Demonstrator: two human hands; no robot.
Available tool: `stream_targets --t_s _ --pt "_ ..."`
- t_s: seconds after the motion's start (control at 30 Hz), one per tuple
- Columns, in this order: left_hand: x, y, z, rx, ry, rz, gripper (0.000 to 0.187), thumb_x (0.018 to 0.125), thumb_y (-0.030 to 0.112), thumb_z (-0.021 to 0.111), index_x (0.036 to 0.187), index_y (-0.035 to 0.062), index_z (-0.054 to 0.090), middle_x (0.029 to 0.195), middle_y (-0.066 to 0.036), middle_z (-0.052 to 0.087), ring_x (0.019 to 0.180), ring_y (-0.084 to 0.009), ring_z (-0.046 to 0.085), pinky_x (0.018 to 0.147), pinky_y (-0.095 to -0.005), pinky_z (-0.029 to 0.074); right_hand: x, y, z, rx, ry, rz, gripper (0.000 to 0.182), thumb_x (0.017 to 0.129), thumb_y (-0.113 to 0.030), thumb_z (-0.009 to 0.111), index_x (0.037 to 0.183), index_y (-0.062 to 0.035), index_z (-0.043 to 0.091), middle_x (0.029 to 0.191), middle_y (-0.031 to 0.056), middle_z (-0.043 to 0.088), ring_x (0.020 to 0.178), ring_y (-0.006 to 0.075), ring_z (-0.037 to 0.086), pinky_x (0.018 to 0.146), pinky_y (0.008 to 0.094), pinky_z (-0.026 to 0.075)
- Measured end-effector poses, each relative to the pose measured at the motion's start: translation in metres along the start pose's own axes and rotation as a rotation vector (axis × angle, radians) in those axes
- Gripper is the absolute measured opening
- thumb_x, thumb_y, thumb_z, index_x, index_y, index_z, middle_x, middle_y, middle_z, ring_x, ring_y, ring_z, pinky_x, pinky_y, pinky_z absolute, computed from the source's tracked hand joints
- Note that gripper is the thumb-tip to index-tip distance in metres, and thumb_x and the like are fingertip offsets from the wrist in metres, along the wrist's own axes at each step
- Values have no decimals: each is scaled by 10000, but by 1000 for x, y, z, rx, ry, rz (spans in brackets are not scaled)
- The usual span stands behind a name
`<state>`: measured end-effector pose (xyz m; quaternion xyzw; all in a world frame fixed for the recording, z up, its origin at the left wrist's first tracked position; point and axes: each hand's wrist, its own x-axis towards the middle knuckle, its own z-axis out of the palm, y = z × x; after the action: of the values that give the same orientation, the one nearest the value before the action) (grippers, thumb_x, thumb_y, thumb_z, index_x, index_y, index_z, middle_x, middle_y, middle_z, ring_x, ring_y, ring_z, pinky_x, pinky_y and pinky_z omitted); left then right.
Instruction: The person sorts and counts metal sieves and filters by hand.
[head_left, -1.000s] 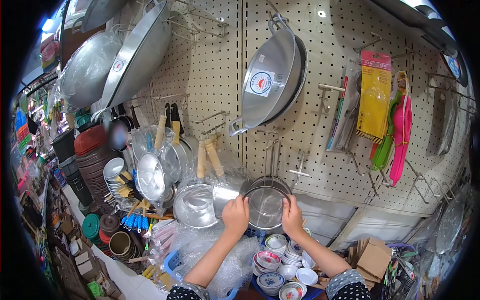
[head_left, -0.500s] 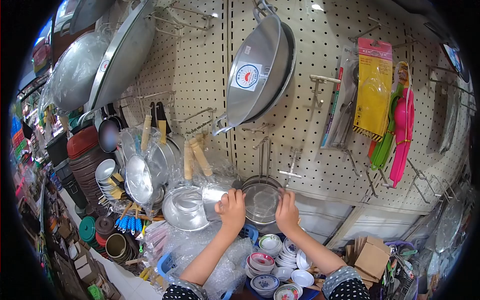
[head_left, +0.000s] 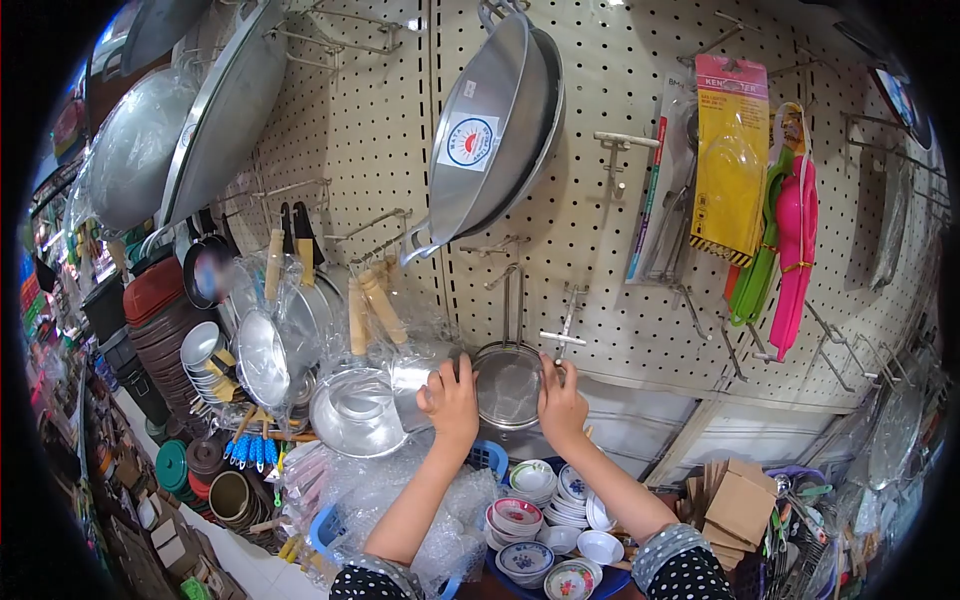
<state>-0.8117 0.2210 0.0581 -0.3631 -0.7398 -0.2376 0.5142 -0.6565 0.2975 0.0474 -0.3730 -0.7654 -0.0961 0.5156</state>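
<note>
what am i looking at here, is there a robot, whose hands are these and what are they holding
There is no robot: these are a person's bare left hand and right hand, coming out of dotted sleeves. Every picture comes from one camera worn on that person's head, looking forward and down; that is why the arms rise from the bottom edge.

The hands are at either side of a round mesh strainer, fingertips close to its rim. Whether they grip it is hard to tell. Behind it is a pegboard, with a wok hanging higher up. Lower down are piled bowls and, beside them, bubble wrap with a blue basket.
</note>
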Motion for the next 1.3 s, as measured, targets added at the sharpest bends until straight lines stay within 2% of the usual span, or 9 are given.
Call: stream_targets --t_s 0.3,0.4,0.6,0.63,0.73,0.87,1.0,1.03,1.3 --pt "-2 -1 7 -65 -79 2 343 855 350 671 1166 213 622 1157 15 551 1084 -200 481 943 -469 257 2 2 2 -102 -24 -74 520 915 -206 624 1416 -240 489 1174 115 570 581 283 645 480 380 517" --pt "-2 -1 -15 -92 -89 -1 416 865 378 650 1235 196 595 1219 19 541 1116 -194 461 959 -448 249 0 -3 -13 -56 -102 -12 556 912 -253 629 1437 -187 459 1205 141 548 648 308 664 500 387 530" --pt "-15 3 -80 -360 -153 31 564 854 378 640 1325 86 537 1341 -39 499 1196 -238 407 971 -448 230 -32 -19 -77 42 -127 98 617 886 -272 644 1423 -76 411 1265 165 501 777 341 683 575 396 555" --pt "-20 6 -92 -413 -170 52 564 850 370 642 1319 74 539 1349 -48 497 1204 -247 402 968 -453 231 -36 -23 -90 113 -133 125 594 876 -226 646 1406 -86 415 1279 162 495 720 310 673 596 389 553" --pt "-36 16 -124 -582 -293 108 593 830 346 664 1332 73 504 1384 -55 467 1228 -292 391 984 -507 215 -56 -25 -117 220 -170 215 547 877 -230 630 1369 -87 438 1279 199 474 771 373 673 616 423 557" --pt "-44 27 -174 -746 -393 263 591 807 306 691 1322 74 518 1420 -65 462 1284 -310 372 985 -521 213 -77 -26 -164 348 -173 308 487 845 -157 675 1296 -78 509 1218 142 529 726 296 671 588 391 544" --pt "-60 44 -226 -887 -510 373 566 790 272 699 1305 94 544 1463 -75 450 1316 -310 365 988 -512 212 -102 -14 -220 345 -161 316 426 840 -131 678 1247 -82 561 1168 114 556 785 255 670 649 361 540" --pt "-64 50 -239 -925 -551 401 562 781 269 706 1297 105 555 1471 -74 450 1312 -311 370 991 -498 214 -106 -15 -241 365 -222 422 406 838 -121 672 1230 -80 575 1165 105 559 856 244 670 689 361 542" --pt "-107 142 -351 -1235 -605 631 501 785 230 693 1262 115 592 1447 -36 493 1281 -266 413 985 -454 236 -167 34 -400 303 -190 477 332 851 -71 633 1176 -21 590 1194 147 567 1023 334 626 824 396 528"
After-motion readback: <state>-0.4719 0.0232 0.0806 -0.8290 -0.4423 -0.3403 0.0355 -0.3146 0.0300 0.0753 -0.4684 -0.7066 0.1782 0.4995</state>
